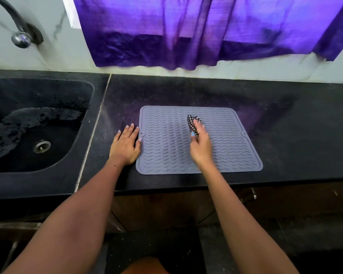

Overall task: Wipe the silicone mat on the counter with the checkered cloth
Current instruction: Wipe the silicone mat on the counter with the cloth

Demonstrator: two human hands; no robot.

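Grey silicone mat (198, 141) lies flat on the dark table (285, 135), centre of view, wavy ribs up, small tabs at its 9 and 3 o'clock edges.

Right hand (200, 147) is over the mat's middle, slightly blurred. Its grip is closed around the checkered cloth (192, 123), which is bunched into a narrow roll. The cloth sticks out past the fingers toward 12 o'clock and sits on or just above the mat; contact can't be confirmed.

Left hand (125, 145) is flat, palm down, fingers spread, holding nothing. It rests on the table at the mat's 9 o'clock edge, thumb touching or overlapping the mat border beside the tab.

Black sink (83, 107) at 9 o'clock from the mat, wet patches inside, metal drain (42, 146) in the basin. Tap (18, 34) on the wall at 10 o'clock. Purple curtain (206, 30) hangs at 12 o'clock above the table's back edge.
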